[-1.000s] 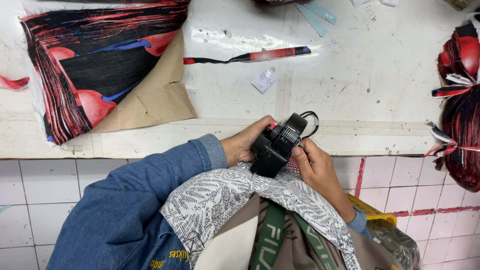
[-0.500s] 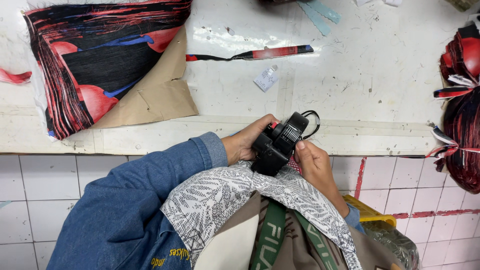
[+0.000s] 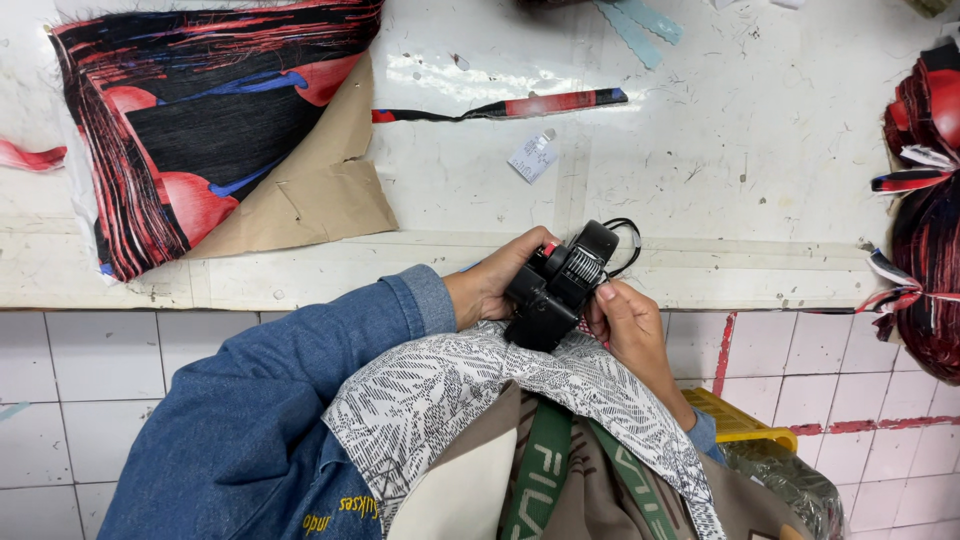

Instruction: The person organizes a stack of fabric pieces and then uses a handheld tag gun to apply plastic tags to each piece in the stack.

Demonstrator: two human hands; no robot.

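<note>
I am looking down from the head camera and reading across from the left, where a thick stack of black-and-red printed fabric pieces (image 3: 200,130) is lying on a sheet of brown paper (image 3: 320,195) on the white tabletop (image 3: 760,150). Past it, a narrow red-and-black fabric strip (image 3: 500,107) and a small white paper tag (image 3: 532,157) are resting on the bare surface. At the near edge, my left hand (image 3: 490,285), coming out of a blue denim sleeve (image 3: 300,380), is wrapping its fingers around the black handheld labelling gun (image 3: 555,285), gripping its body from the left. Compared with a second ago, the gun is sitting in almost the same spot, just off the tabletop edge above my lap; only a slight shift of grip is showing, so the handling looks to be at a fiddling stage rather than moving anywhere. My right hand (image 3: 630,325) is closing on the gun's lower right side, one fingertip pressing near the ribbed wheel. Far right, bundles of tied red-and-black fabric (image 3: 925,220) are hanging over the edge.
</note>
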